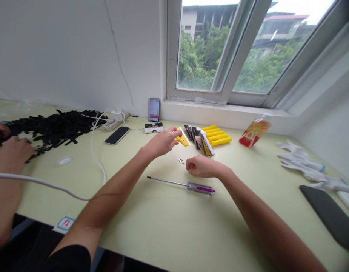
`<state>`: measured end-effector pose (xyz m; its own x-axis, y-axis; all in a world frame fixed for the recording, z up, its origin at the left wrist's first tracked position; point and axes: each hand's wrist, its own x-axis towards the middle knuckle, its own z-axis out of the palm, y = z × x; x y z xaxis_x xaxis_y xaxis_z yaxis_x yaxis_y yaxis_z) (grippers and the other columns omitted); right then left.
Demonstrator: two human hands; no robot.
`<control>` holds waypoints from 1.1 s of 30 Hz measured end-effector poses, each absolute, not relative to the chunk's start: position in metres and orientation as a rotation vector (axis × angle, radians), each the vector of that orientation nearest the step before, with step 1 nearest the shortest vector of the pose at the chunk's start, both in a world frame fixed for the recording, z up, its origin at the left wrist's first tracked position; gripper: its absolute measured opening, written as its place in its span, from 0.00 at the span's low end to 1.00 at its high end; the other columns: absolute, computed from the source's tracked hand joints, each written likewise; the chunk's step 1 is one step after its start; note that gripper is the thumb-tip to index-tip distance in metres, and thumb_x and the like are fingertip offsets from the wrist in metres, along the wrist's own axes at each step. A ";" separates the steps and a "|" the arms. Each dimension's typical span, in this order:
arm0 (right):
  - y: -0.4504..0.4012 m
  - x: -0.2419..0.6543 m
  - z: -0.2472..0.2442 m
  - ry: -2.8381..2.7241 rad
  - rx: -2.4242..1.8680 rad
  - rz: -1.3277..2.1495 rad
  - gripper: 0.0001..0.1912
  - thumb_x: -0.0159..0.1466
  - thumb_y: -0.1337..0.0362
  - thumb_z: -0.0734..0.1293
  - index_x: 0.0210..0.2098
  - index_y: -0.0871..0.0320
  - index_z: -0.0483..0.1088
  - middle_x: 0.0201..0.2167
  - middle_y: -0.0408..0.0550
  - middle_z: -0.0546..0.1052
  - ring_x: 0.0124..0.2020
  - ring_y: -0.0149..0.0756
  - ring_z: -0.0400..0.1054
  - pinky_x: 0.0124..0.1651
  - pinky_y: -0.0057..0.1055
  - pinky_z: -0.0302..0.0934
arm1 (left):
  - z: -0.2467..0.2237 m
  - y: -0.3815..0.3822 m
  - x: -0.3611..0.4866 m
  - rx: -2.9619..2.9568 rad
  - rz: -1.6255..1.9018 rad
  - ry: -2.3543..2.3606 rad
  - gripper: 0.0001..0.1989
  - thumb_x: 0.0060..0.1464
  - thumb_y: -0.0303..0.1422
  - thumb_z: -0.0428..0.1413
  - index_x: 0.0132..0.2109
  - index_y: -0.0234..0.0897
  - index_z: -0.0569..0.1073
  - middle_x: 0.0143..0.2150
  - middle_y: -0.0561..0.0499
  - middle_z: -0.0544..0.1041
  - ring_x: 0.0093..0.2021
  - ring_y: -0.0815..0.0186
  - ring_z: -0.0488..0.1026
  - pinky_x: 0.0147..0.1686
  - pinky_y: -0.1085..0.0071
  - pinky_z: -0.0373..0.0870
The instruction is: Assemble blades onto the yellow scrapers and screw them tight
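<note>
My left hand (165, 141) reaches over the table with its fingers bent round the near side of a yellow scraper head (183, 138) with a pale blade edge. Curled closed, my right hand (201, 166) rests on the table; whatever it may hold is hidden. Between the hands lie a few small metal parts (180, 161). A screwdriver (201, 188) with a clear and purple handle lies nearer me, its tip to the left. Behind my right hand, several yellow-handled scrapers (219, 136) with dark and pale heads lie in a row.
At the left are a black strip pile (59, 124), another person's hands (17, 151), a phone (117, 135), a power strip (113, 122) and white cables. An upright phone (154, 110) stands behind a small box (154, 127). Rightward: a bottle (255, 131), gloves (310, 166), a dark pad (328, 215).
</note>
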<state>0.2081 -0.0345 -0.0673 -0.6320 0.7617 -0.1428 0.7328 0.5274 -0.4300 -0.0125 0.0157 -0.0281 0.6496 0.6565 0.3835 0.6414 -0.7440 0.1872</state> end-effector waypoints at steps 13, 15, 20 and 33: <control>-0.019 0.246 -0.050 -2.171 -1.281 0.688 0.07 0.61 0.59 0.66 0.33 0.56 0.72 0.30 0.45 0.78 0.32 0.34 0.71 0.38 0.32 0.65 | -0.031 0.019 -0.011 2.818 0.856 0.898 0.11 0.62 0.29 0.55 0.50 0.43 0.71 0.50 0.48 0.71 0.40 0.65 0.73 0.43 0.67 0.70; -0.018 0.250 -0.048 -2.110 -1.254 0.657 0.08 0.60 0.59 0.66 0.33 0.56 0.72 0.29 0.45 0.77 0.32 0.34 0.71 0.38 0.32 0.65 | -0.030 0.019 -0.011 2.818 0.870 0.889 0.12 0.61 0.28 0.55 0.51 0.43 0.71 0.50 0.48 0.71 0.41 0.65 0.73 0.44 0.67 0.70; -0.016 0.260 -0.042 -2.036 -1.289 0.598 0.07 0.59 0.60 0.66 0.32 0.57 0.72 0.28 0.45 0.77 0.31 0.34 0.70 0.36 0.32 0.65 | -0.029 0.020 -0.013 2.827 0.861 0.939 0.11 0.60 0.28 0.55 0.50 0.41 0.70 0.49 0.47 0.71 0.43 0.64 0.74 0.45 0.67 0.71; -0.011 0.296 -0.030 -1.859 -1.255 0.506 0.12 0.58 0.55 0.69 0.32 0.58 0.72 0.31 0.49 0.78 0.35 0.40 0.73 0.42 0.38 0.68 | -0.032 0.023 -0.012 2.916 0.693 0.915 0.13 0.62 0.28 0.52 0.51 0.42 0.76 0.55 0.45 0.74 0.49 0.61 0.75 0.51 0.64 0.71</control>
<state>0.2959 -0.0113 -0.0300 -0.1695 0.8993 0.4031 0.5707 0.4230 -0.7038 -0.0117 0.0227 -0.0323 0.7317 0.5450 0.4093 0.5415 -0.8295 0.1366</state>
